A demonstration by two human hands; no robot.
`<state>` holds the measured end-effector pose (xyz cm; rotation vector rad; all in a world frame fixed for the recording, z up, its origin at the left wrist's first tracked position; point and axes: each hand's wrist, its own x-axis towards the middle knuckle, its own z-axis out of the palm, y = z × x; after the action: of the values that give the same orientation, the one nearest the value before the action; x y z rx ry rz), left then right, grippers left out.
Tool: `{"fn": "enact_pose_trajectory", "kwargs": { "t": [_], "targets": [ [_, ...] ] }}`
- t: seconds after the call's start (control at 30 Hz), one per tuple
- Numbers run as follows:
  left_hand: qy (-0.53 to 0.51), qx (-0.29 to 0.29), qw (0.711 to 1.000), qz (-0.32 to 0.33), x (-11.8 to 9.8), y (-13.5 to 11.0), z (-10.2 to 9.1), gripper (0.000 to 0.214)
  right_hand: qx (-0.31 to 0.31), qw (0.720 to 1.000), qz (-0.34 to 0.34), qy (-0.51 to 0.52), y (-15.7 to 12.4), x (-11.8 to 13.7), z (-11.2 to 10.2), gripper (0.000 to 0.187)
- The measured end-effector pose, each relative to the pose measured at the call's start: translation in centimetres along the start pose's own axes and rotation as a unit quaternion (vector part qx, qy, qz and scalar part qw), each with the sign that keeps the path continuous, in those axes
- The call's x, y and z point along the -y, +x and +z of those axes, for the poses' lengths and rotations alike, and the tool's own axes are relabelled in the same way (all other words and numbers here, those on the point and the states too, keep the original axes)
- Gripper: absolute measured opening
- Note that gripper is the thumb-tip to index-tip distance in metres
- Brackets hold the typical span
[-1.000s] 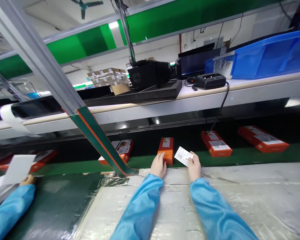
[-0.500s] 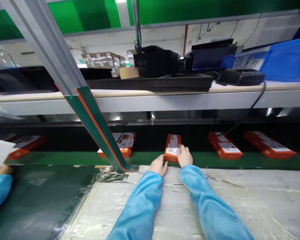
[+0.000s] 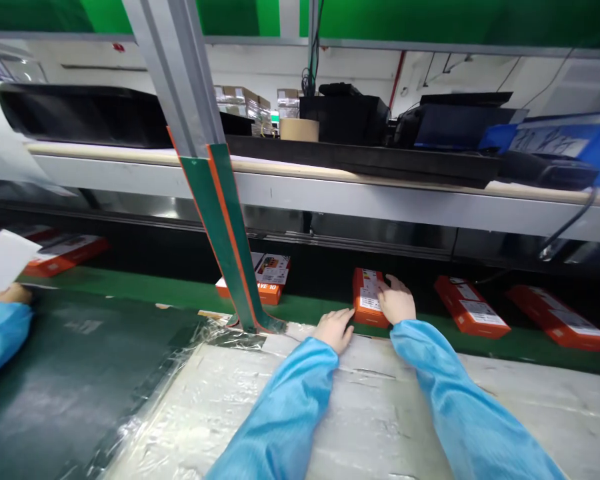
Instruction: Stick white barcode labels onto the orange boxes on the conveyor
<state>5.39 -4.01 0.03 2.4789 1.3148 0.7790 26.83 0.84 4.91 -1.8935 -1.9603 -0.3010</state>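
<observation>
An orange box [image 3: 367,313] with white printed labels lies on the green and black conveyor belt [image 3: 320,277] in front of me. My right hand [image 3: 399,301] is against its right side, fingers apart and touching the edge of the labelled top. By the box's lower left corner is my left hand [image 3: 334,329], low over the near edge of the belt. Its fingers stretch toward the corner with nothing held; whether a fingertip touches the box, I cannot tell.
Other orange boxes lie on the belt, one to the left [image 3: 270,292] and two to the right. A green-wrapped metal post [image 3: 225,233] stands left of my hands. At far left, another person's hand [image 3: 13,295] holds a white sheet [image 3: 7,260]. A shelf [image 3: 290,193] crosses above.
My left hand has drawn slightly away from the box. My right hand has shifted a little up along its right side. The view has turned and tilted.
</observation>
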Motion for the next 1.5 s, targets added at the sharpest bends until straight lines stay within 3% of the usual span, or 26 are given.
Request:
{"fn": "enact_pose_trajectory", "kwargs": {
  "t": [0.1, 0.23, 0.37, 0.43, 0.5, 0.57, 0.67, 0.77, 0.83, 0.93, 1.03, 1.13, 1.2, 1.33, 1.43, 1.5],
  "targets": [
    [-0.012, -0.049, 0.997, -0.052, 0.4, 0.1, -0.4, 0.039, -0.028, 0.999, -0.029, -0.025, 0.9, 2.2, 0.7, 0.044],
    [-0.002, -0.168, 0.978, -0.124, 1.8, 0.0, -1.9, 0.034, 0.083, 0.996, -0.019, -0.026, 0.9, 3.2, 2.6, 0.053],
    [0.059, -0.264, 0.941, -0.204, 4.0, -0.1, -3.8, 0.043, 0.159, 0.987, 0.012, 0.01, 1.1, 2.0, 2.2, 0.055],
    [0.084, -0.286, 0.92, -0.255, 4.8, -0.1, -4.4, 0.052, 0.119, 0.992, 0.017, 0.032, 1.3, 2.5, 1.4, 0.053],
    [0.097, -0.309, 0.898, -0.298, 5.5, -0.1, -4.6, 0.06, 0.047, 0.994, 0.021, 0.096, 1.5, 4.4, 0.7, 0.047],
    [0.099, -0.33, 0.88, -0.328, 6.0, 0.0, -4.5, 0.069, 0.031, 0.982, 0.031, 0.184, 1.6, 7.6, 0.6, 0.036],
    [0.093, -0.356, 0.858, -0.359, 6.8, 0.0, -4.3, 0.08, 0.118, 0.959, 0.063, 0.251, 1.9, 13.2, 1.9, 0.025],
    [0.083, -0.375, 0.845, -0.373, 7.6, -0.2, -4.4, 0.087, 0.175, 0.935, 0.111, 0.289, 2.7, 17.8, 4.4, 0.038],
    [0.084, -0.377, 0.844, -0.373, 8.0, -0.2, -4.5, 0.091, 0.195, 0.916, 0.146, 0.32, 3.5, 19.7, 6.1, 0.046],
    [0.103, -0.365, 0.846, -0.375, 8.3, -0.1, -4.4, 0.093, 0.201, 0.89, 0.174, 0.37, 4.8, 21.1, 7.7, 0.037],
    [0.124, -0.344, 0.849, -0.382, 8.2, -0.1, -4.3, 0.088, 0.164, 0.879, 0.177, 0.411, 5.4, 20.9, 7.6, 0.023],
    [0.131, -0.306, 0.86, -0.387, 7.9, 0.0, -4.5, 0.08, 0.091, 0.875, 0.17, 0.444, 3.8, 18.6, 5.7, 0.022],
    [0.134, -0.275, 0.868, -0.391, 7.5, 0.0, -4.7, 0.074, 0.052, 0.869, 0.151, 0.468, 0.6, 16.0, 3.8, 0.028],
    [0.16, -0.244, 0.875, -0.387, 6.4, 0.1, -5.1, 0.069, -0.003, 0.848, 0.11, 0.518, -9.3, 9.8, 0.4, 0.04],
    [0.177, -0.215, 0.878, -0.389, 5.6, 0.6, -5.2, 0.072, -0.022, 0.852, 0.146, 0.502, -15.7, 6.6, -0.2, 0.04],
    [0.179, -0.185, 0.878, -0.404, 5.3, 1.3, -5.2, 0.073, -0.032, 0.863, 0.158, 0.478, -17.8, 5.8, 0.1, 0.039]
  ]
}}
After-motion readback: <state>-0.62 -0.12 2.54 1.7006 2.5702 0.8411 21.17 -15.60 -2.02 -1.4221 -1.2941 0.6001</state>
